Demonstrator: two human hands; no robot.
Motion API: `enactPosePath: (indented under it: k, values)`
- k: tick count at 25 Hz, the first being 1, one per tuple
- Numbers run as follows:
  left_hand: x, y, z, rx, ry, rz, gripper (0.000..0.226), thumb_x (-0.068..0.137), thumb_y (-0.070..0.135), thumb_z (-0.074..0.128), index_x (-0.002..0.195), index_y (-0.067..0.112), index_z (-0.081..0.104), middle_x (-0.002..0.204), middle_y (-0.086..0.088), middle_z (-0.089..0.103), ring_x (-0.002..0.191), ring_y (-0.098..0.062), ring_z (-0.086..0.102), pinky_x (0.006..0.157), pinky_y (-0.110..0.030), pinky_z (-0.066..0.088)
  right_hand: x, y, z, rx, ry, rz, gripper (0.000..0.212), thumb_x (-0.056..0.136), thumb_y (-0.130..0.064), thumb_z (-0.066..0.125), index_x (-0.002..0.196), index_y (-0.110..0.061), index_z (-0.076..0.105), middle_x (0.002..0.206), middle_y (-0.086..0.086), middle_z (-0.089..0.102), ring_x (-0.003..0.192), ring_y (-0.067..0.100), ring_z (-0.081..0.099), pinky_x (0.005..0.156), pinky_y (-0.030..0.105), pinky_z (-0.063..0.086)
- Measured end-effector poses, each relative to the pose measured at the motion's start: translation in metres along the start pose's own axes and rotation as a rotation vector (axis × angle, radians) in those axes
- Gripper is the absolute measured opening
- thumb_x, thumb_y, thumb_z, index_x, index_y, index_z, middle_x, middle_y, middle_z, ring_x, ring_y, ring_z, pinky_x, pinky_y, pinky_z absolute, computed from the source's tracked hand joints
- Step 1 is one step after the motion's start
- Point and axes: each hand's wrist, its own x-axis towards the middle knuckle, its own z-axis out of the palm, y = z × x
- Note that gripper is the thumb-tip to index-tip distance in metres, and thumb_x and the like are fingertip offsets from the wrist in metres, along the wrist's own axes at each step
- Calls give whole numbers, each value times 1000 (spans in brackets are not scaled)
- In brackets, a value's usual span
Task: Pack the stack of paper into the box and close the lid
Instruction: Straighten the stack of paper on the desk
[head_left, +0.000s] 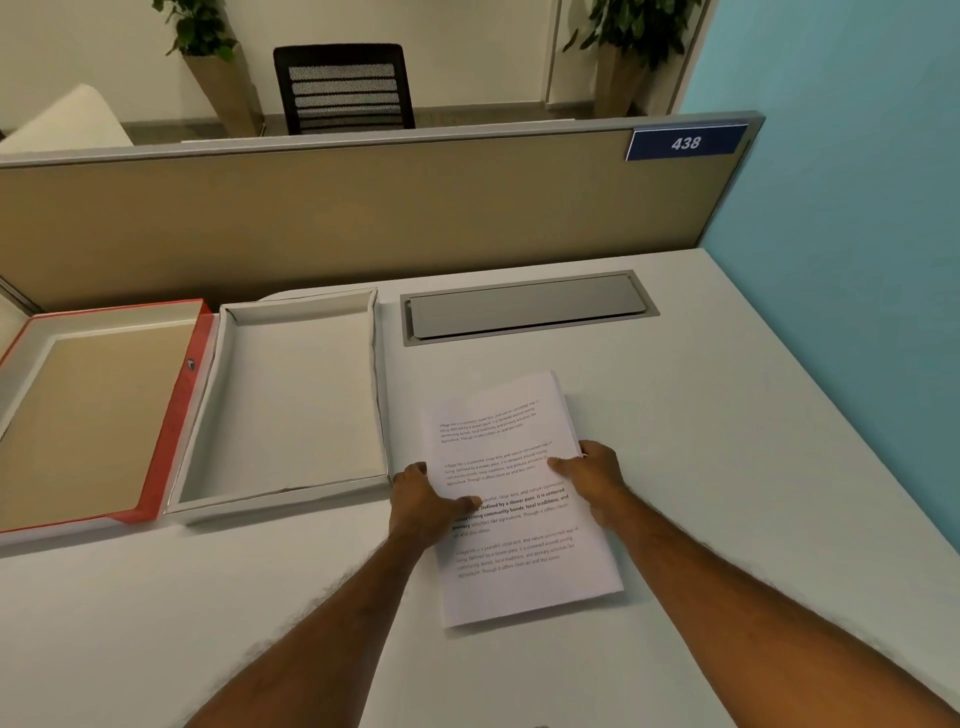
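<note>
Squarely toward the near middle of the bench (727, 415) lies the stack of paper (519, 519), printed side up, its long sides running away from the person and tilted a little clockwise; both hands grip it at its long edges. Left hand (423, 506) wraps the left edge about halfway along, thumb on top over the printed lines, fingers tucked under or against the side; right hand (597, 480) holds the right edge slightly farther from the person, thumb pressed flat on the top sheet, the other fingers curled round the edge; whether the stack is lifted clear of the bench or rests on it I cannot tell.

Just beside the stack, toward the left, stands the box (291, 405), a shallow white tray, open and with nothing in it, its near right corner almost touching the left hand; against the box's left side lies the lid (93, 415), red outside, turned inside up, reaching the left edge of the bench. Toward the far edge, beyond the stack, a grey cable hatch (524, 306) is set flush into the bench; behind it rises a tan partition (363, 218) carrying a blue plate (685, 143) marked 438 at its right end.
</note>
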Motion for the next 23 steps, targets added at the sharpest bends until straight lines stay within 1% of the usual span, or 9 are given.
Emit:
enactPosePath:
  k: [2, 6, 8, 10, 13, 16, 20, 22, 23]
  values:
    - [-1, 1, 3, 46, 28, -7, 90, 59, 53, 87, 127, 10, 48, 127, -10, 58, 115, -30, 59, 95, -48, 55, -8, 5, -4, 33, -21, -93, 36, 84, -6, 71, 118, -6, 63, 115, 14, 71, 88, 26, 71, 69, 34, 61]
    - [-4, 12, 9, 285, 134, -14, 100, 65, 72, 71, 136, 9, 39, 135, -14, 42, 129, -32, 42, 103, -49, 44, -20, 11, -15, 107, -73, -198, 33, 83, -7, 73, 113, -14, 62, 113, 14, 72, 90, 28, 74, 72, 41, 63]
    - [-5, 17, 10, 156, 135, -8, 92, 67, 61, 77, 132, 7, 40, 132, -14, 46, 126, -33, 47, 102, -51, 46, -23, 8, -18, 114, -78, -217, 32, 83, -8, 73, 113, -15, 62, 112, 13, 72, 88, 28, 75, 71, 41, 63]
    - [-7, 22, 9, -143, 71, 61, 76, 73, 39, 82, 125, 8, 35, 129, -15, 52, 118, -32, 57, 96, -50, 53, -26, 4, -19, 110, -69, -235, 31, 85, -9, 72, 114, -12, 62, 113, 15, 72, 88, 28, 74, 72, 41, 63]
    - [-16, 34, 3, -290, 62, 181, 61, 80, 24, 79, 116, 14, 30, 120, -12, 58, 98, -24, 67, 78, -37, 61, -31, -6, -23, 100, -40, -284, 30, 86, -9, 70, 115, -9, 61, 114, 16, 71, 89, 26, 72, 76, 40, 61]
    - [-29, 53, -7, -327, 155, 323, 58, 80, 21, 78, 114, 16, 31, 107, 2, 57, 88, -12, 65, 61, -18, 58, -42, -27, -27, 57, -29, -388, 34, 89, -12, 68, 121, -9, 57, 117, 14, 69, 96, 26, 70, 81, 40, 60]
    - [-45, 61, -13, -372, 249, 537, 52, 83, 14, 74, 111, 21, 31, 106, 13, 53, 94, -1, 64, 65, -10, 55, -60, -43, -35, 3, -46, -537, 44, 88, -14, 68, 128, -12, 49, 119, 11, 65, 106, 29, 66, 89, 47, 58]
    - [-53, 59, -12, -385, 285, 588, 52, 83, 12, 74, 111, 22, 30, 107, 16, 52, 97, 7, 61, 68, -9, 54, -69, -41, -35, -1, -25, -587, 49, 87, -12, 70, 131, -12, 48, 119, 12, 64, 109, 29, 64, 91, 49, 57]
    - [-56, 57, -11, -394, 292, 592, 53, 84, 12, 73, 112, 21, 30, 107, 16, 52, 98, 5, 61, 69, -11, 55, -73, -40, -34, -8, -13, -596, 50, 87, -13, 70, 132, -12, 47, 119, 11, 64, 110, 29, 63, 92, 50, 56]
